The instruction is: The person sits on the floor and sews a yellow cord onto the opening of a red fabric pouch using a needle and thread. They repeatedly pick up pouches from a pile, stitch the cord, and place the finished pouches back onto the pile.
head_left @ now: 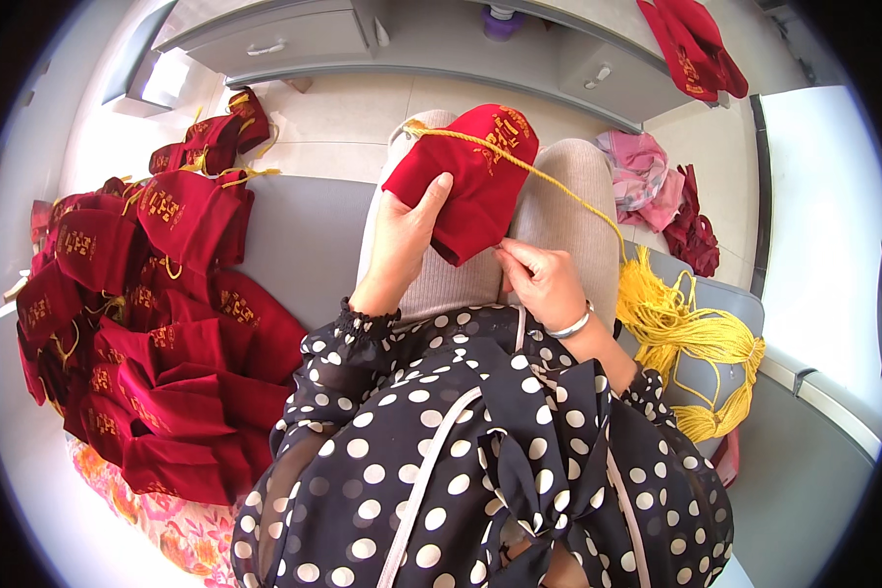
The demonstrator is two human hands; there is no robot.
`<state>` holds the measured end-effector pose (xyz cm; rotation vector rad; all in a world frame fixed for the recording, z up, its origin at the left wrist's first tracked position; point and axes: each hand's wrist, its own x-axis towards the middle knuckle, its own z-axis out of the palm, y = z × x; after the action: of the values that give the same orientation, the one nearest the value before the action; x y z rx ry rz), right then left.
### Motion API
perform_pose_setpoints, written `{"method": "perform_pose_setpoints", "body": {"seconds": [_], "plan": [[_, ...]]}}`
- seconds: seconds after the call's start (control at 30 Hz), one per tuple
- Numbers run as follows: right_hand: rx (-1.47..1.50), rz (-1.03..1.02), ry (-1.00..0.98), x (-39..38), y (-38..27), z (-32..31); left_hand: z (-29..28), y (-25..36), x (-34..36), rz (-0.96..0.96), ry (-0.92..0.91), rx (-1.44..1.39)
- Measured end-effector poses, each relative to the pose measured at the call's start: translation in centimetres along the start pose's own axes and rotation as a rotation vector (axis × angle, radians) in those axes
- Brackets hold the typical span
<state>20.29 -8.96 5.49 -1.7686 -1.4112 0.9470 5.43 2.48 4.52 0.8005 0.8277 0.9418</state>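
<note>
Over my lap, my left hand [402,245] grips a red cloth pouch [465,196] with gold lettering, thumb on its face. A yellow cord [559,184] crosses the pouch's top and runs down to the right. My right hand [537,279] pinches at the pouch's lower right edge; what exactly is between its fingertips is too small to make out. To my right lie bundles of yellow cords [715,343]. On my left is a big pile of similar red pouches [167,382], some with yellow cords.
A grey seat [299,245] is under the pile, with floral cloth [137,490] at lower left. A grey cabinet [274,39] stands ahead, red pouches [691,54] at its right. Pink cloth [637,176] and dark red straps [691,230] lie on the tiled floor, beside a white panel [818,225].
</note>
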Motion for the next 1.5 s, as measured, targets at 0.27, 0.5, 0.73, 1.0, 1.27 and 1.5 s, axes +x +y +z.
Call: {"method": "perform_pose_setpoints", "body": {"seconds": [0.27, 0.5, 0.73, 1.0, 1.27, 1.5], "plan": [[-0.210, -0.155, 0.105, -0.4, 1.0, -0.4, 1.1, 1.3, -0.3, -0.006, 0.004, -0.224], [-0.238, -0.246, 0.075, -1.3, 0.2, -1.4, 0.8, 2.5, 0.6, 0.031, 0.099, -0.342], [-0.210, -0.147, -0.036, -5.1, 1.8, -4.1, -4.0, 5.0, 2.9, 0.130, 0.164, -0.446], [-0.082, 0.035, -0.010, -3.0, 0.2, -3.9, -3.5, 3.8, 2.7, -0.085, 0.093, -0.542], [-0.034, 0.093, 0.198, -5.0, 5.4, -9.6, -7.0, 5.2, 3.2, 0.053, 0.131, -0.507], [0.434, 0.315, 0.675, -7.9, 9.9, -15.8, -6.4, 6.0, 2.5, 0.136, 0.196, -0.526]]}}
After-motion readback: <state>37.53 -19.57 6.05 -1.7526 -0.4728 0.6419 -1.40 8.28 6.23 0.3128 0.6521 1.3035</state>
